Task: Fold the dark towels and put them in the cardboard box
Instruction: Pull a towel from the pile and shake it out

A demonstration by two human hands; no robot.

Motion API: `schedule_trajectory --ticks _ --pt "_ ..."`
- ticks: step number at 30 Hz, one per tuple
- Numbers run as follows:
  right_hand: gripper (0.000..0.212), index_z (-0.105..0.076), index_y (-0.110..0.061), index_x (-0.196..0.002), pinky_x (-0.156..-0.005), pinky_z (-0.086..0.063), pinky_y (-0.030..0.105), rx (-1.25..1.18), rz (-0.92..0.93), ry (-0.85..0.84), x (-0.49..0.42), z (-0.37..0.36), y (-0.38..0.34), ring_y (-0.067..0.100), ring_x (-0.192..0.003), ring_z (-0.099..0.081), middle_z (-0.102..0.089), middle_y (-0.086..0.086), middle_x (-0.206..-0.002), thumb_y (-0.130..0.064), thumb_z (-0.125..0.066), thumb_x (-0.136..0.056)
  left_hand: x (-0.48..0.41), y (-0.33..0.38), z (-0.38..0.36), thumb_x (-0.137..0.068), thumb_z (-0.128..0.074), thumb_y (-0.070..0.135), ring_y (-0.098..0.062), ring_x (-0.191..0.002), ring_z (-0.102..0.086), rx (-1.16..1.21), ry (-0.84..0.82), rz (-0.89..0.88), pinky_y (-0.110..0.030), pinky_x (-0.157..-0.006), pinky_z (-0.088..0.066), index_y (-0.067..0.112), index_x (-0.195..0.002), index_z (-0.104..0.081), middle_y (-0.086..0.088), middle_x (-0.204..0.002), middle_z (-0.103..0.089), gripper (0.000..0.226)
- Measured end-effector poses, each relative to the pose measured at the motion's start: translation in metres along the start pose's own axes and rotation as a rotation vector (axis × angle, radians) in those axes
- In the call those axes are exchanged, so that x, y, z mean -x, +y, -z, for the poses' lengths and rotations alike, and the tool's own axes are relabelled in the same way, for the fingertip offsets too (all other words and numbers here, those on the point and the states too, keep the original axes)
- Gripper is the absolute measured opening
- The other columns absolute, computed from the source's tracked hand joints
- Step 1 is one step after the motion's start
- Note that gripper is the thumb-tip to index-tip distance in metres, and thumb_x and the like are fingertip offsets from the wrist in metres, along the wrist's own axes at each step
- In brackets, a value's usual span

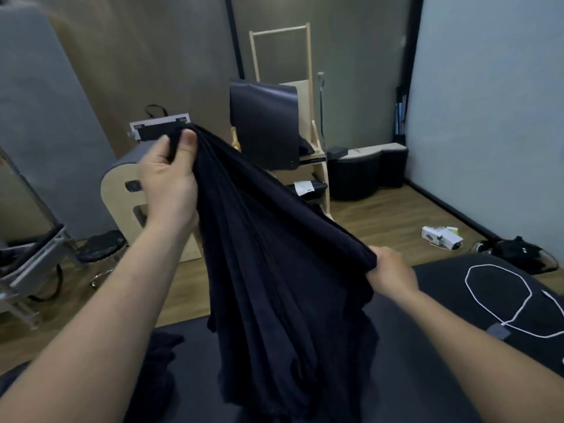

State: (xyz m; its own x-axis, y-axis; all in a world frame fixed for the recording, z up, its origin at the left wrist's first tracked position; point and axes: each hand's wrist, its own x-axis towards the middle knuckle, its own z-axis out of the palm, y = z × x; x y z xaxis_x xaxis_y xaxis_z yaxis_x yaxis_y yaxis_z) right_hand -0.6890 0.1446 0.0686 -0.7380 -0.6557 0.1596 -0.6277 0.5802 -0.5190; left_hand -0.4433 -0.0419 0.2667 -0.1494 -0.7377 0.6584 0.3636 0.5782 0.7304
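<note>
From the head camera, the only view I have, I am holding one dark towel [274, 254] up in the air between both hands. My left hand [171, 175] is raised and stretched forward, thumb and fingers pinched on the towel's upper corner. My right hand [392, 271] sits lower and nearer me, its fingers curled round the bunched edge at the other end. Between the two grips the top edge runs taut and slanted. Below it the cloth hangs in long gathered pleats down onto the dark padded table [427, 346] in front of me.

I judge the task to be at an early stage. This towel is not yet folded, only lifted and stretched along one edge, so it needs shaking flat before any fold is made. A crumpled dark heap [161, 361] lies on the table just left of the hanging cloth. It may be another towel waiting, though I cannot tell for certain. No cardboard box shows anywhere in this view, so I see nothing packed. A white cable [503, 294] lies looped on the table to my right, well apart from the towel.
</note>
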Motion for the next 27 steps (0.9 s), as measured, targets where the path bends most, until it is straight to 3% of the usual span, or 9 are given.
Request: schedule_trajectory --ticks 3,6,9,13,17,20,22,23,27 --pt "0.024 -0.062 -0.027 -0.071 -0.061 -0.049 0.032 -0.062 -0.163 0.105 -0.023 0.017 0.027 0.024 -0.075 -0.06 -0.065 -0.002 -0.086 -0.008 -0.054 -0.084 -0.044 0.023 0.019 -0.083 -0.071 0.053 -0.017 -0.078 -0.045 0.028 0.118 -0.118 -0.033 -0.069 -0.038 0.027 -0.071 -0.063 0.002 -0.078 -0.052 0.03" --pt "0.029 -0.064 -0.027 -0.069 -0.075 -0.054 0.035 -0.26 -0.28 0.086 -0.025 0.01 0.041 0.025 -0.086 -0.065 -0.071 -0.002 -0.089 -0.005 -0.054 -0.085 -0.057 0.043 0.023 -0.083 -0.069 0.055 -0.015 -0.078 -0.046 -0.006 0.12 -0.159 -0.031 -0.069 -0.039 0.027 -0.074 -0.061 0.004 -0.078 -0.051 0.031" --pt "0.017 -0.065 -0.029 -0.096 -0.078 -0.057 0.04 -0.571 -0.086 -0.075 -0.01 -0.013 -0.013 0.024 -0.094 -0.065 -0.067 0.001 -0.1 -0.014 -0.063 -0.091 -0.043 0.05 -0.01 -0.099 -0.058 0.027 0.008 -0.067 -0.045 -0.249 -0.112 -0.211 -0.017 -0.065 -0.039 0.03 -0.076 -0.053 0.02 -0.069 -0.052 0.023" --pt "0.029 -0.063 -0.025 -0.12 -0.091 -0.053 0.032 -0.903 0.245 -0.104 0.001 0.011 -0.114 0.011 -0.107 -0.063 -0.068 -0.005 -0.113 -0.031 -0.066 -0.092 -0.02 0.032 -0.035 -0.1 -0.054 0.015 0.009 -0.066 -0.045 -0.353 -0.344 -0.182 -0.014 -0.064 -0.037 0.024 -0.077 -0.054 0.02 -0.066 -0.054 0.024" --pt "0.055 -0.056 -0.035 -0.128 -0.092 -0.049 0.022 -0.722 0.504 -0.142 0.002 0.046 -0.151 0.0 -0.109 -0.058 -0.061 -0.017 -0.119 -0.037 -0.076 -0.078 -0.028 0.035 -0.027 -0.1 -0.054 0.022 0.001 -0.073 -0.049 -0.262 -0.327 -0.15 -0.02 -0.069 -0.04 0.023 -0.08 -0.058 0.019 -0.073 -0.058 0.021" --pt "0.052 -0.049 -0.032 -0.118 -0.079 -0.046 0.013 -0.635 0.529 0.166 0.02 0.025 -0.161 -0.003 -0.094 -0.052 -0.047 -0.013 -0.116 -0.022 -0.077 -0.076 -0.043 0.046 -0.02 -0.095 -0.057 0.039 -0.019 -0.082 -0.053 -0.194 -0.271 -0.158 -0.039 -0.073 -0.045 0.022 -0.081 -0.059 -0.006 -0.083 -0.058 0.022" --pt "0.047 -0.045 -0.029 -0.11 -0.071 -0.043 0.012 -0.581 0.515 0.414 0.029 0.006 -0.162 0.002 -0.085 -0.047 -0.041 -0.011 -0.11 -0.019 -0.074 -0.075 -0.047 0.053 -0.016 -0.096 -0.057 0.038 -0.019 -0.081 -0.051 -0.222 -0.247 -0.184 -0.042 -0.07 -0.045 0.02 -0.082 -0.058 -0.007 -0.082 -0.054 0.023" --pt "0.043 -0.045 -0.028 -0.107 -0.07 -0.042 0.014 -0.544 0.509 0.423 0.028 0.002 -0.161 0.004 -0.085 -0.048 -0.042 -0.011 -0.108 -0.017 -0.073 -0.076 -0.047 0.055 -0.015 -0.097 -0.056 0.036 -0.017 -0.079 -0.049 -0.247 -0.243 -0.203 -0.039 -0.069 -0.042 0.02 -0.081 -0.057 -0.003 -0.08 -0.053 0.023" --pt "0.021 -0.065 -0.025 -0.101 -0.076 -0.048 0.03 -0.406 0.278 -0.03 -0.016 0.016 -0.134 0.019 -0.097 -0.062 -0.068 -0.004 -0.1 -0.017 -0.07 -0.083 -0.051 0.056 -0.007 -0.1 -0.054 0.03 -0.009 -0.076 -0.048 -0.25 -0.232 -0.22 -0.029 -0.069 -0.04 0.024 -0.079 -0.059 0.014 -0.074 -0.055 0.022"
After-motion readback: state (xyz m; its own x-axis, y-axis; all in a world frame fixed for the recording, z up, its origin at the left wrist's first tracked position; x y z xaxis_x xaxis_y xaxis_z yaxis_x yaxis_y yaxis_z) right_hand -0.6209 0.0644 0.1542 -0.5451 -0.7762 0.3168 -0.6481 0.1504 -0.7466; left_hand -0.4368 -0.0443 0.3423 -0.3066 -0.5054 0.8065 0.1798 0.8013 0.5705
